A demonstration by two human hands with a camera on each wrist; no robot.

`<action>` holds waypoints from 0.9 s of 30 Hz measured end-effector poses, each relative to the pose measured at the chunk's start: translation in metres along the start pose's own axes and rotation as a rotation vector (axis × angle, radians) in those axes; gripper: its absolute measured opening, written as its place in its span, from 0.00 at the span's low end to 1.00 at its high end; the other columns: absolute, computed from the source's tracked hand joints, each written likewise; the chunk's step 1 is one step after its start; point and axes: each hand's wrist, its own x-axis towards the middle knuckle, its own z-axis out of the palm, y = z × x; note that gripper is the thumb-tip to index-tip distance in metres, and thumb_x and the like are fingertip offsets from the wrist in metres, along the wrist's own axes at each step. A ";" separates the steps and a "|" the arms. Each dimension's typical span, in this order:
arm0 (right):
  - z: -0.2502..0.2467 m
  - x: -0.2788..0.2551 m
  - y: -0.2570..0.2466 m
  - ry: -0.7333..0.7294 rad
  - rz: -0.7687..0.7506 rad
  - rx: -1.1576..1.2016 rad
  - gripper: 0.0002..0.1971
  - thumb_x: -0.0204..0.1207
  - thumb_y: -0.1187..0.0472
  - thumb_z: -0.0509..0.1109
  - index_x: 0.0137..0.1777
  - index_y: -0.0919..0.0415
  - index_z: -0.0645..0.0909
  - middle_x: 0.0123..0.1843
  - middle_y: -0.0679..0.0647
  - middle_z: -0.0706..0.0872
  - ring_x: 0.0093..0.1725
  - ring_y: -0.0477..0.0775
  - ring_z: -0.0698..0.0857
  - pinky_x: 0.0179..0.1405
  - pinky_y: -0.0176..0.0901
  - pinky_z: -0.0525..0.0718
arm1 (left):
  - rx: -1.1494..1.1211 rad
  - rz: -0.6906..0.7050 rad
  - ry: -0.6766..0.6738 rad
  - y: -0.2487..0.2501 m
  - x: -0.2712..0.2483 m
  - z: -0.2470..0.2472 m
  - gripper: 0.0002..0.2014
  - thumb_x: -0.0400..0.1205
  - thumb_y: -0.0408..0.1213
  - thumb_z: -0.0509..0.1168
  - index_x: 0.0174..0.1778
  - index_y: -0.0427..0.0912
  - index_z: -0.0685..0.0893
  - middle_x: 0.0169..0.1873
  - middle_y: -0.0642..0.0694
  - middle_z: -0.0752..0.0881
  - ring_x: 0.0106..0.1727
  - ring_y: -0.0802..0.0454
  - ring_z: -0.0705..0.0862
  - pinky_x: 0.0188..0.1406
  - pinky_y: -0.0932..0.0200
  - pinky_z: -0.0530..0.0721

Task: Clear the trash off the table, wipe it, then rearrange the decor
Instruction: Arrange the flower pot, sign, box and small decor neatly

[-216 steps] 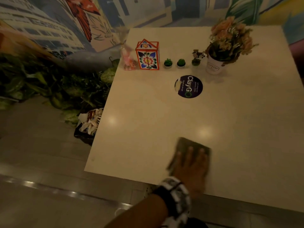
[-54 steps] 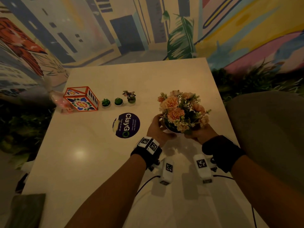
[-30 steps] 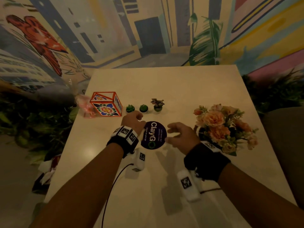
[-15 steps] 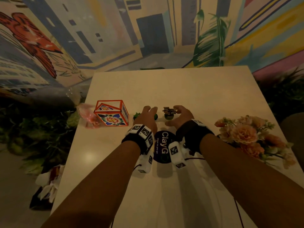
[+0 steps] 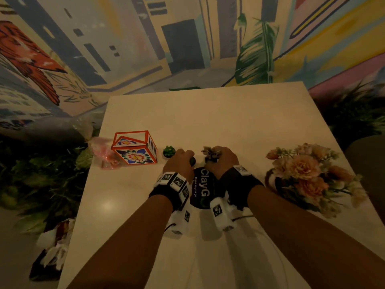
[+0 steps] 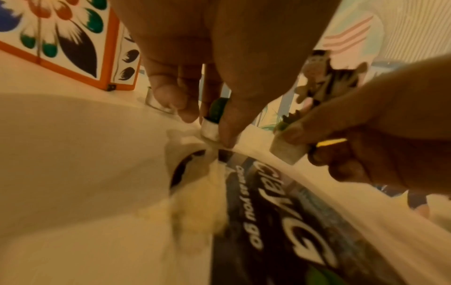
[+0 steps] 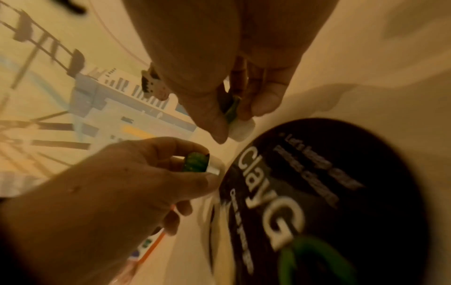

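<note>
On the cream table point(image 5: 229, 113) my left hand point(image 5: 185, 157) pinches a tiny white pot with a green succulent point(image 6: 212, 115), seen also in the right wrist view point(image 7: 196, 162). Just to its right, my right hand point(image 5: 216, 157) pinches another small white pot point(image 7: 240, 129) topped by a cartoon animal figure point(image 6: 324, 77). Both pots are at the far edge of the round dark ClayGo sticker point(image 5: 202, 188). A second green succulent pot point(image 5: 168, 151) stands free to the left of my left hand. The bouquet of peach flowers point(image 5: 306, 178) stands at the right.
An orange-framed box with flower patterns point(image 5: 135, 150) stands at the left, with crinkled pink plastic wrap point(image 5: 104, 155) beside it at the table's edge. Crumpled trash point(image 5: 54, 253) lies in a dark container on the floor at the left. Green plants border both sides.
Both hands reached forward past the sticker and their fingers closed round the two small pots. Before that, the flower bouquet was set down at the right.
</note>
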 end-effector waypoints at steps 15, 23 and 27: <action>0.010 -0.109 0.091 0.093 0.073 0.289 0.19 0.71 0.66 0.70 0.63 0.56 0.78 0.61 0.55 0.81 0.60 0.57 0.81 0.56 0.36 0.75 | -0.104 0.138 0.041 0.054 -0.086 0.066 0.21 0.78 0.37 0.67 0.68 0.48 0.77 0.63 0.49 0.78 0.66 0.48 0.75 0.68 0.53 0.76; 0.005 -0.095 0.093 0.145 0.091 0.332 0.17 0.71 0.69 0.65 0.60 0.57 0.79 0.60 0.58 0.82 0.59 0.60 0.82 0.60 0.44 0.79 | -0.089 0.065 0.059 0.060 -0.077 0.072 0.21 0.77 0.33 0.68 0.67 0.47 0.78 0.63 0.47 0.78 0.67 0.46 0.74 0.67 0.51 0.76; 0.004 -0.094 0.094 0.137 0.106 0.361 0.17 0.71 0.69 0.66 0.58 0.55 0.79 0.58 0.58 0.84 0.57 0.59 0.83 0.60 0.49 0.82 | -0.103 0.052 0.062 0.062 -0.074 0.072 0.21 0.77 0.33 0.69 0.66 0.47 0.79 0.62 0.47 0.79 0.67 0.46 0.74 0.69 0.51 0.75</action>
